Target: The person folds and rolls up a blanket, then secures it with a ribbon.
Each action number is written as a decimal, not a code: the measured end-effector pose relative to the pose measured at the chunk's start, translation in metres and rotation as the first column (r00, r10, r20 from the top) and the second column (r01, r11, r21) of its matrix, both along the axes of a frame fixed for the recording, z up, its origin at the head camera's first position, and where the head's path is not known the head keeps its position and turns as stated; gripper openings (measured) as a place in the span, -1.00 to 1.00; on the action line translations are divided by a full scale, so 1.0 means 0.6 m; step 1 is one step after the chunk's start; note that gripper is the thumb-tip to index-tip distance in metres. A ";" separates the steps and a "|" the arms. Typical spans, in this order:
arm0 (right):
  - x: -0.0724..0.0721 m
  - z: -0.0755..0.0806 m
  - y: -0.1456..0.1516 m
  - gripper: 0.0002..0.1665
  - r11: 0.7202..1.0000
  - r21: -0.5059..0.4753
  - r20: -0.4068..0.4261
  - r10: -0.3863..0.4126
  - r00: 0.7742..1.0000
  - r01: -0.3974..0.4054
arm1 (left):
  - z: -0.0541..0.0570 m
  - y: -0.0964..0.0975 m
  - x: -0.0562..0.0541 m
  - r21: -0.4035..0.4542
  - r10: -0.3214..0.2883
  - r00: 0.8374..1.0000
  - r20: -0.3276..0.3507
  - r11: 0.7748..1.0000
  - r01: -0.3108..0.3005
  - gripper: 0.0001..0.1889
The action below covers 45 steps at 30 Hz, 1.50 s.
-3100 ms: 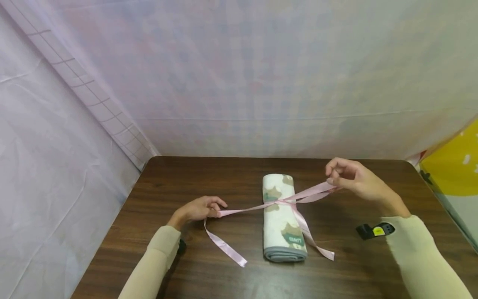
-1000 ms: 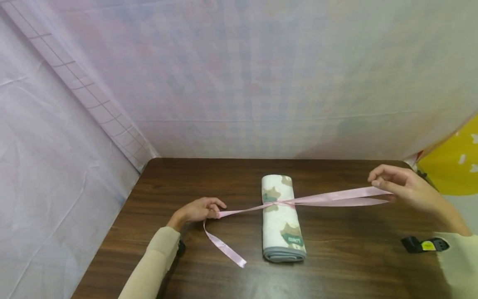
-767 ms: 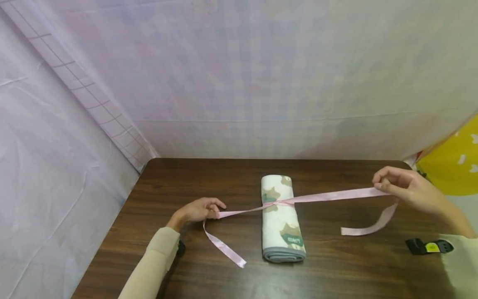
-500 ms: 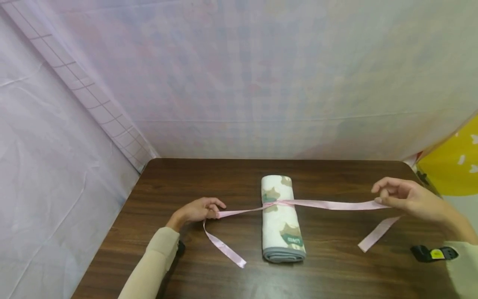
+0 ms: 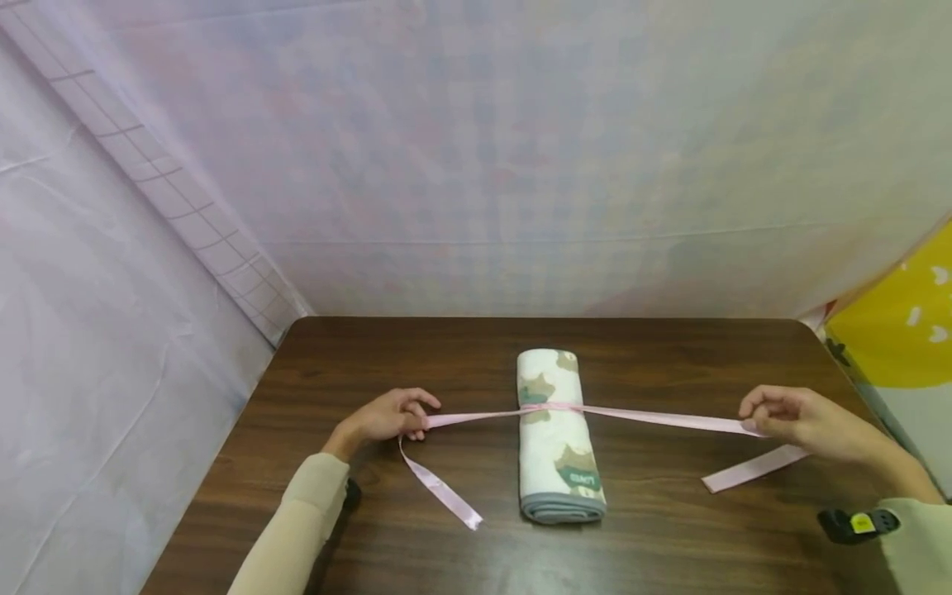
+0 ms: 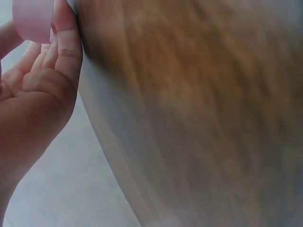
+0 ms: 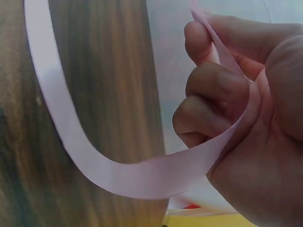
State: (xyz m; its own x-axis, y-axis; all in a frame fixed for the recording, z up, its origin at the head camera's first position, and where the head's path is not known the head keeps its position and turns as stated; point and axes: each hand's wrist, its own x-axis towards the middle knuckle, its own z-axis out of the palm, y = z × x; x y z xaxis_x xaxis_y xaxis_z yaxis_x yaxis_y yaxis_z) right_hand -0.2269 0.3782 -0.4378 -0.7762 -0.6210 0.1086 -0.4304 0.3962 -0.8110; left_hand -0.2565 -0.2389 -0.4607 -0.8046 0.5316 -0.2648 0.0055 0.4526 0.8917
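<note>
A rolled white towel [image 5: 554, 454] with a leaf-like print and grey edging lies in the middle of the table. Around it runs a pink ribbon [image 5: 654, 417], crossed or knotted on top; which of these I cannot tell. On the left, my left hand [image 5: 387, 415] pinches one length of it, and a loose tail hangs down to the table. My right hand [image 5: 806, 423] pinches the other length out to the right, its tail curving back below. Up close in the right wrist view, the ribbon [image 7: 142, 179] passes between thumb and curled fingers.
The dark brown wooden table [image 5: 416, 355] meets a pale curtain [image 5: 506, 165] behind it. White sheeting [image 5: 111, 330] hangs at the left. A yellow item [image 5: 892, 330] stands past the right edge.
My right hand has pulled the ribbon far to the right, then lowered toward the table. Its tail slipped free of the doubled stretch. The ribbon now lies flatter on the towel; my left hand barely moved.
</note>
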 end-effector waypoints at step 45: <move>-0.015 -0.081 0.010 -0.70 0.981 0.029 0.473 -0.182 0.862 0.191 | 0.031 0.117 -0.006 -0.132 -0.165 0.966 -0.197 0.981 0.140 -0.52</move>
